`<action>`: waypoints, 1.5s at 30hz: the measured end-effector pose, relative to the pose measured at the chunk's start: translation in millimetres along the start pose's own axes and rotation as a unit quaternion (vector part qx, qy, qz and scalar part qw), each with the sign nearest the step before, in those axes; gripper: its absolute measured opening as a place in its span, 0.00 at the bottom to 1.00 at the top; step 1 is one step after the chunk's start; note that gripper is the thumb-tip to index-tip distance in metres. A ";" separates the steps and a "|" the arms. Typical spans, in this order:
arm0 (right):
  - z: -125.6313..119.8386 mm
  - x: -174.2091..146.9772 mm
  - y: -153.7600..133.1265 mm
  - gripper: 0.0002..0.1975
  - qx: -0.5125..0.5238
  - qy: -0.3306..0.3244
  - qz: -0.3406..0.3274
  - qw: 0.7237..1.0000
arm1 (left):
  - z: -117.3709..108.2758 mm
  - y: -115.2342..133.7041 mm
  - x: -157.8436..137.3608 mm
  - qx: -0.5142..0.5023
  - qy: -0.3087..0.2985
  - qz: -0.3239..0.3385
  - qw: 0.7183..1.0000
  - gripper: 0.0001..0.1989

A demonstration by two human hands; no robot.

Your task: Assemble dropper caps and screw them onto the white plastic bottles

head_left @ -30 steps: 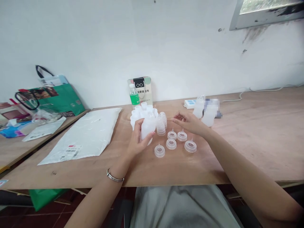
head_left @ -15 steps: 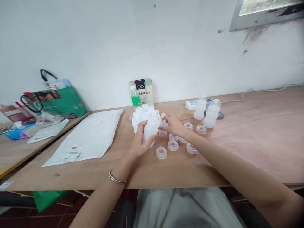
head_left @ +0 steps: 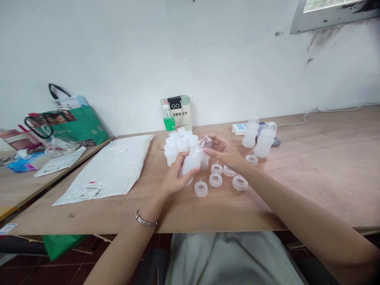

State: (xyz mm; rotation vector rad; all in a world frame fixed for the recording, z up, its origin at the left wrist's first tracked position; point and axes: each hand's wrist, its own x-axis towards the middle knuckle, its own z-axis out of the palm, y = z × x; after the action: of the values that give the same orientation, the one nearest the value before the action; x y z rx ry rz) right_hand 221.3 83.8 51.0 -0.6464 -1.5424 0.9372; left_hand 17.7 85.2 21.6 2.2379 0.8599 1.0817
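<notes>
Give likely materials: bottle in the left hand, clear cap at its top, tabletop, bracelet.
Bottle: likely plastic, matte; milky, cloudy white. Clear cap: likely plastic, glossy; see-through with highlights. Tabletop: probably plywood or wood-look board, low sheen; brown with a dark knot-like mark. Bracelet: probably metal, polished; silvery with bright glints.

Head view, forward-down — seemingly near

On my feed I saw a white wall (head_left: 118,59) behind a wooden table (head_left: 320,170), a window (head_left: 329,5), and probably tiled floor (head_left: 69,273).
</notes>
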 end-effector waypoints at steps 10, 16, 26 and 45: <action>7.3 -7.6 2.1 0.21 -0.002 -0.076 0.011 0.997 | -4.9 2.0 -2.0 -0.033 -0.011 0.029 0.999 0.23; 11.9 -8.5 -1.5 0.20 -0.006 -0.081 -0.028 0.996 | -5.9 1.4 -1.1 -0.054 0.000 0.052 0.997 0.24; 23.6 -11.8 -8.4 0.27 -0.021 -0.074 -0.018 0.997 | -2.2 7.3 2.2 -0.093 0.023 0.074 0.993 0.23; -100.6 -17.9 -71.8 0.36 -0.423 0.227 -0.029 0.877 | -2.7 -9.1 5.8 -0.077 0.093 0.157 0.980 0.20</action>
State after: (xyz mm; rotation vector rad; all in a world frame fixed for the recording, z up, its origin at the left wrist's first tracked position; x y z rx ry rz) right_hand 329.9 52.3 104.0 -1.3192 -1.4793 -0.0171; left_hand 15.5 95.9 19.9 2.2131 0.4796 1.4695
